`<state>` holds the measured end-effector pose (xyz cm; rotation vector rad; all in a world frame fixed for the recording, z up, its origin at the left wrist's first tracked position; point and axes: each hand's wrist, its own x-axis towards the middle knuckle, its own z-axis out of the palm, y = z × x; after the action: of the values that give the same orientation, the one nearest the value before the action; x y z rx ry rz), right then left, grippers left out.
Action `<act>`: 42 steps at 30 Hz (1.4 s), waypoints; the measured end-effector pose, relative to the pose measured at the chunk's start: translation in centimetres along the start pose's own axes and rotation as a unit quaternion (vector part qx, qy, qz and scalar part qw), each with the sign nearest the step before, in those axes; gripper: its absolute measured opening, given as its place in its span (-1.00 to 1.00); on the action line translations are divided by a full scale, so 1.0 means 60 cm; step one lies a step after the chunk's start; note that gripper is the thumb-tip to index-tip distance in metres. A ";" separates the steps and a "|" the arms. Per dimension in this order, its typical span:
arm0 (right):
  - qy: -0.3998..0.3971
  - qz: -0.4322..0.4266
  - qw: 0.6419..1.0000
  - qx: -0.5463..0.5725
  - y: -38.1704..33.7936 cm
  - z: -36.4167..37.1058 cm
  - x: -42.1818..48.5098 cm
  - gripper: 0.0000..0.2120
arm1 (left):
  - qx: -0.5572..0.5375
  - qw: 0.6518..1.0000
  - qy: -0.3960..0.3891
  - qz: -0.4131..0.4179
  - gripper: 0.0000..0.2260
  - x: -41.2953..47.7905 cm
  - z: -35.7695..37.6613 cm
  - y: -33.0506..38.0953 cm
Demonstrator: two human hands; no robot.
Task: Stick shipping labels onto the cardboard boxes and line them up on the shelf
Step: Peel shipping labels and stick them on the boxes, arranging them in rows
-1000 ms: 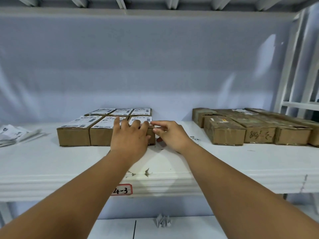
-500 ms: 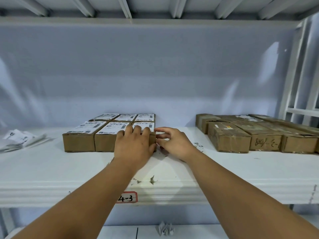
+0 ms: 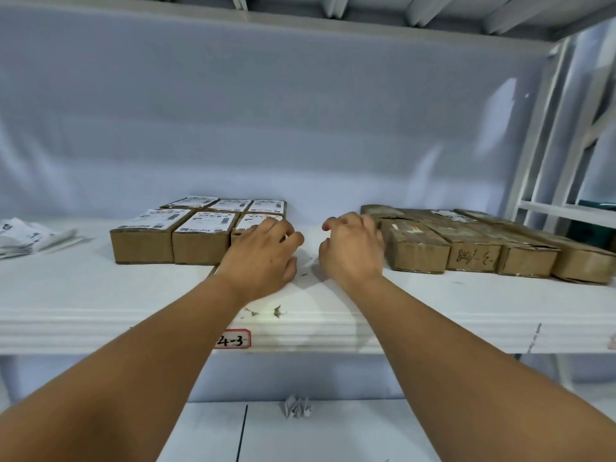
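Bending at the knuckles, the fingers of your left hand lie close together over the right end of the nearest labelled box. Their tips are hidden, so it cannot be told whether they grip it or only rest there. The thumb points right, low beside the box. That wrist is level and the bare forearm runs back to the near left.

The fingers of your right hand are loosely curled and slightly apart, holding nothing. They hover just left of the plain boxes, with the back of the hand facing you. That forearm runs back to the near right. The two hands are near each other but apart.

The box under your left hand is the near right one of six labelled boxes, set in two rows of three on the white shelf. The plain boxes lie in a row to the right. Loose labels lie at the far left. A tag reading 4-3 sits on the shelf's front edge. Crumpled paper lies on the surface below.
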<state>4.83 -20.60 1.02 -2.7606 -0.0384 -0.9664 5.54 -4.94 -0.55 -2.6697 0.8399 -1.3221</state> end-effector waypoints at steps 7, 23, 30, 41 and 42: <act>-0.025 0.124 0.985 -0.117 0.096 -0.036 -0.009 -0.45 | -0.211 0.970 -0.021 -0.121 -0.83 -0.006 -0.026 0.019; 0.008 0.031 0.997 0.068 0.073 -0.034 -0.034 -0.75 | -0.427 0.849 -0.111 -0.292 -0.83 0.014 -0.009 0.094; -0.002 -0.002 0.981 0.196 0.018 -0.023 -0.055 -0.75 | -0.381 0.885 -0.050 -0.261 -0.71 0.003 -0.030 0.098; 0.053 -0.087 0.990 0.103 -0.003 -0.039 -0.075 -0.75 | -0.140 0.963 -0.047 -0.224 -0.67 -0.032 -0.056 0.068; 0.081 -0.097 0.986 0.106 -0.012 -0.043 -0.077 -0.75 | -0.150 0.963 -0.037 -0.223 -0.68 -0.036 -0.060 0.063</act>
<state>-0.43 -20.24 0.24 -2.5117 -0.3673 -1.1581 0.13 -6.43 -0.86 -3.2711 0.4767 -1.2350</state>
